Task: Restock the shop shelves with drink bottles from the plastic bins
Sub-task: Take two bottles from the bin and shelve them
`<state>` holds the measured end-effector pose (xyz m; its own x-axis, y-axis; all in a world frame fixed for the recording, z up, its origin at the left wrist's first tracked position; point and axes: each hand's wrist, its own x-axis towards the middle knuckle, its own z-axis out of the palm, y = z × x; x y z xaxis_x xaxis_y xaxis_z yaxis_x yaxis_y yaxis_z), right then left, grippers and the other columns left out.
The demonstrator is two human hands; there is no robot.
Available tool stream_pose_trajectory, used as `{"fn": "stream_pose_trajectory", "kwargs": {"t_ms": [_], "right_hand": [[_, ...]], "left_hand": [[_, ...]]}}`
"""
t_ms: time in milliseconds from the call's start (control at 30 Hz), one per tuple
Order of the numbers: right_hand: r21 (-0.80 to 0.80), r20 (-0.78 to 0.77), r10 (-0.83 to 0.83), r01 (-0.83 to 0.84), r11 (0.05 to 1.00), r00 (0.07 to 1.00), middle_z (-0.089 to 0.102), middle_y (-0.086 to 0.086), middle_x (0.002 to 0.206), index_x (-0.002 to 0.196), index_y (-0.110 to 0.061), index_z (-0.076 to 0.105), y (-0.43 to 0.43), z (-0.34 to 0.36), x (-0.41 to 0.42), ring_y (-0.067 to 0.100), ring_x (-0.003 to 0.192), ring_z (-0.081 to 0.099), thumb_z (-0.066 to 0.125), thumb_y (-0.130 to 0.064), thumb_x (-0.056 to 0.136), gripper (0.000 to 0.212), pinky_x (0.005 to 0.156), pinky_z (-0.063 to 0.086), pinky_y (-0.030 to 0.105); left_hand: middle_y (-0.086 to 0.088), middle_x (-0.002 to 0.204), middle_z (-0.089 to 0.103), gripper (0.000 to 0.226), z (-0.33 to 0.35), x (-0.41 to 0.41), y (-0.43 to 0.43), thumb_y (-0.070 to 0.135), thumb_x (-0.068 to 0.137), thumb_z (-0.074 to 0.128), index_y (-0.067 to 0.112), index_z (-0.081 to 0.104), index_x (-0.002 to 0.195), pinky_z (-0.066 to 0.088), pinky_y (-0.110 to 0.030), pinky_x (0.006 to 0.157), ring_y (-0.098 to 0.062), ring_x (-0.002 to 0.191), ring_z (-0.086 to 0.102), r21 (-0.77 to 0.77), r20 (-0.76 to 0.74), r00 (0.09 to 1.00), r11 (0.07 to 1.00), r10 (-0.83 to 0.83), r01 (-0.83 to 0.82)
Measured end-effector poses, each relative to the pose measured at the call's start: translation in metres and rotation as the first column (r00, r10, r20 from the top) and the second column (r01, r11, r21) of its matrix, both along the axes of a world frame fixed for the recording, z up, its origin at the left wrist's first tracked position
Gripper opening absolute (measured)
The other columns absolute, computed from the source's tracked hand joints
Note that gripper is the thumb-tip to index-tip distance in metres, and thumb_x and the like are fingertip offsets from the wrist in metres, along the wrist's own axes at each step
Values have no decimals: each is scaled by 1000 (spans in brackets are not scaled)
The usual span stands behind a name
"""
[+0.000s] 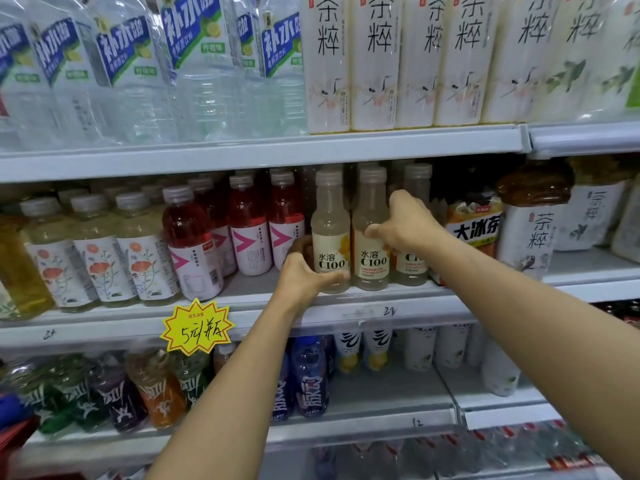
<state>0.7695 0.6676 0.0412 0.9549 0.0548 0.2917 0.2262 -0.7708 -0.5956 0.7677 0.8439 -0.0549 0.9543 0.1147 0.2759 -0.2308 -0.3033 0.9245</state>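
C100 bottles [372, 261], 3 in the front row with more caps showing behind them, stand upright on the middle shelf [242, 289], from the centre of view out toward 3 o'clock. The left hand [301, 275] reaches up from 6 o'clock and grips the left bottle [330, 220] low down. Its thumb lies across the bottom of the label and its fingers curl round the bottle's 9 o'clock side. The right hand [403, 223] comes in from 4 o'clock. Its thumb presses the shoulder of the middle bottle [370, 209] and its fingers curl back between that one and the right bottle [417, 181], whose body it partly covers. It seems to hold the middle bottle, though the fingers are hidden.

Red drinks [249, 220] stand touching the row at 9 o'clock, and an iced tea pack [474, 226] sits just beside it at 3 o'clock. A yellow price star [196, 327] hangs from the shelf edge at 7 o'clock. On the shelf at 12 o'clock stand tall white tea bottles [374, 64], with blue-labelled water [128, 64] at 10 o'clock.
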Motion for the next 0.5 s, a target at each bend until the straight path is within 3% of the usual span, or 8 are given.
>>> {"fn": "stream_pose_trajectory", "kwargs": {"t_ms": [133, 233, 300, 400, 500], "right_hand": [[47, 140, 22, -29, 998, 990, 48, 10, 142, 139, -12, 37, -14, -16, -11, 30, 129, 48, 69, -27, 90, 60, 101, 45, 43], [142, 164, 105, -128, 981, 981, 47, 4, 143, 141, -17, 41, -25, -31, -18, 21, 131, 47, 67, -24, 91, 57, 107, 39, 34], [195, 169, 124, -156, 968, 978, 50, 1, 139, 138, -20, 45, -30, -40, -25, 20, 122, 54, 66, -23, 92, 52, 105, 45, 37], [262, 165, 164, -204, 943, 972, 56, -2, 129, 133, -20, 51, -39, -55, -36, 19, 108, 61, 64, -22, 93, 42, 88, 56, 41], [369, 117, 213, -241, 897, 970, 59, -3, 121, 128, -16, 55, -47, -71, -49, 18, 96, 66, 61, -16, 95, 33, 58, 52, 16]], "left_hand": [[10, 105, 67, 52, 5, -11, -7, 13, 80, 82, 18, 53, 122, 54, -12, 71, 9, 88, 66, -175, 113, 987, 980, 116, -96], [10, 103, 67, 33, 3, -16, -16, 20, 83, 78, 26, 56, 108, 55, -18, 82, 0, 96, 65, -261, 173, 940, 934, 294, -244], [13, 102, 64, 32, 4, -25, -27, 18, 85, 76, 25, 56, 109, 50, -11, 79, 3, 93, 61, -317, 184, 927, 912, 328, -259], [6, 105, 64, 31, 2, -43, -42, 14, 89, 72, 19, 58, 115, 52, -18, 86, -8, 96, 61, -442, 148, 905, 845, 400, -301], [0, 100, 66, 22, -4, -67, -60, 10, 93, 66, 17, 59, 113, 58, -27, 80, -15, 89, 66, -584, 2, 918, 746, 396, -320]]}}
